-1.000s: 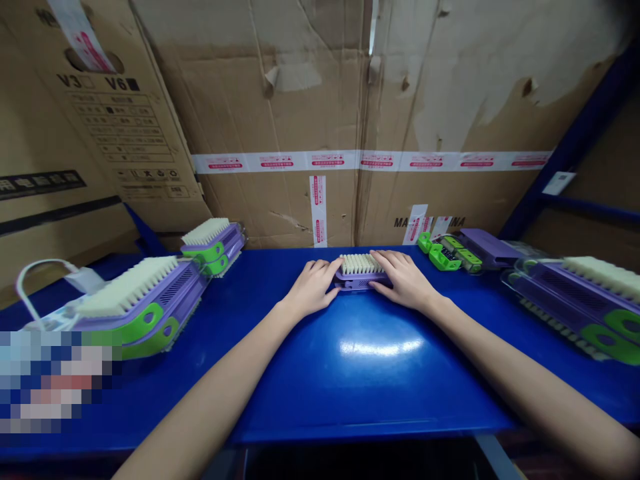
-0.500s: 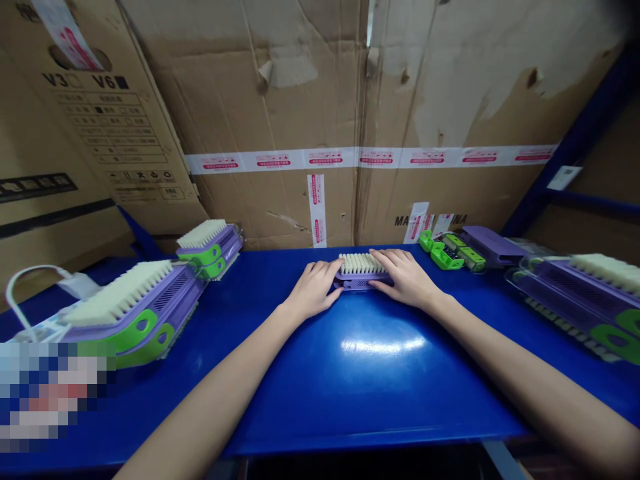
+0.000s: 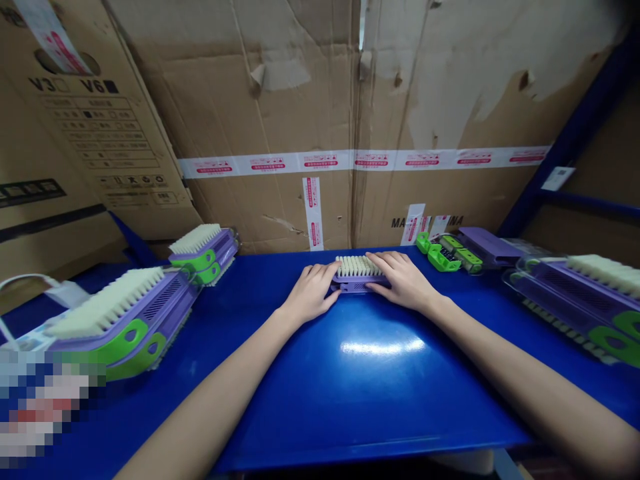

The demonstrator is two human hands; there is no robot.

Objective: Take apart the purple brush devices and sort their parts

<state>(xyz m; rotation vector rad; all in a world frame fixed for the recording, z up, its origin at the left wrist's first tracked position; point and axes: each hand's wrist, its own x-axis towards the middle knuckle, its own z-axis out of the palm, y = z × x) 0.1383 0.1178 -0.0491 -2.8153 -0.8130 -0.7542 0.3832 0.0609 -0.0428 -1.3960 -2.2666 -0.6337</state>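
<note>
Toward the back of the blue table sits a purple scrubbing brush (image 3: 356, 267) with cream bristles facing up. It appears stacked on a second purple piece (image 3: 354, 287). My left hand (image 3: 313, 291) grips the left end, fingers on top and thumb against the lower front edge. Around the right end is my right hand (image 3: 400, 277), with fingers over the bristles and thumb below. Both ends of the brush are partly hidden by my hands.
Stacked purple and green brushes stand at left (image 3: 117, 320), at back left (image 3: 200, 253) and at right (image 3: 590, 300). Loose green parts (image 3: 443, 257) and a purple shell (image 3: 490, 247) lie at back right. Cardboard (image 3: 250, 120) walls the back. A white cable (image 3: 25, 277) loops at far left.
The view has shifted slightly, so the surroundings sit a little differently in the picture. Both hands keep their hold on the brush, with no clear movement against it.
</note>
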